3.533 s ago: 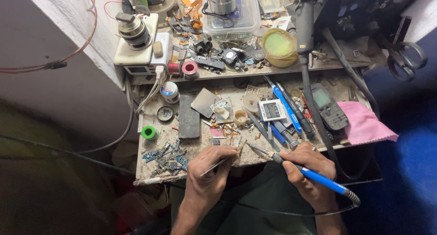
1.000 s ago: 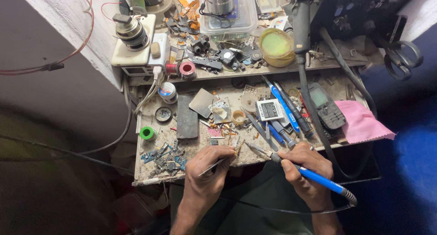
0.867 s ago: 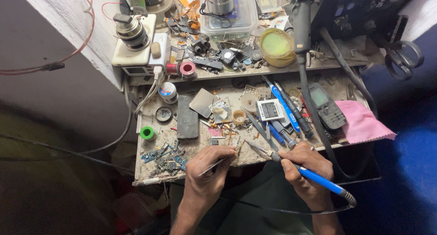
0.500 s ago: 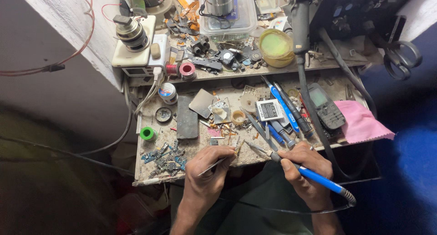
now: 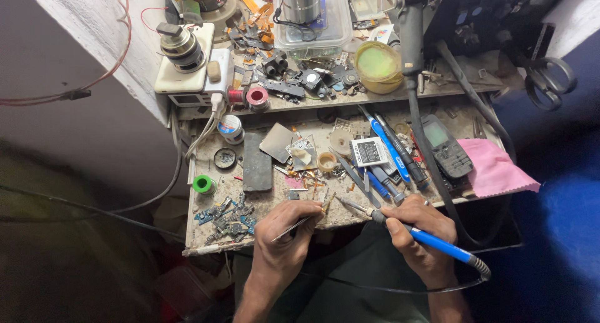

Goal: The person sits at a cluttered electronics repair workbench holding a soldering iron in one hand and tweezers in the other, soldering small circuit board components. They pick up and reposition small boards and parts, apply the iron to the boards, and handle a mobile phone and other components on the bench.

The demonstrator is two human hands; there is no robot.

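Barely anything has shifted since the earlier frames — both hands stay put at the near counter point(image 5: 262, 201) edge. Cluttered, dusty counter, raised back shelf point(image 5: 375, 98) above, pale wall at left, pink cloth point(image 5: 497, 170) right. Right hand point(image 5: 419, 232) is clamped on the blue soldering iron point(image 5: 431, 238), tip aimed at a tiny part point(image 5: 326, 204). Left hand point(image 5: 287, 232) pinches thin tweezers point(image 5: 294, 226) meeting that part. Iron looks light and stiff — grip the handle only; part likely fragile.
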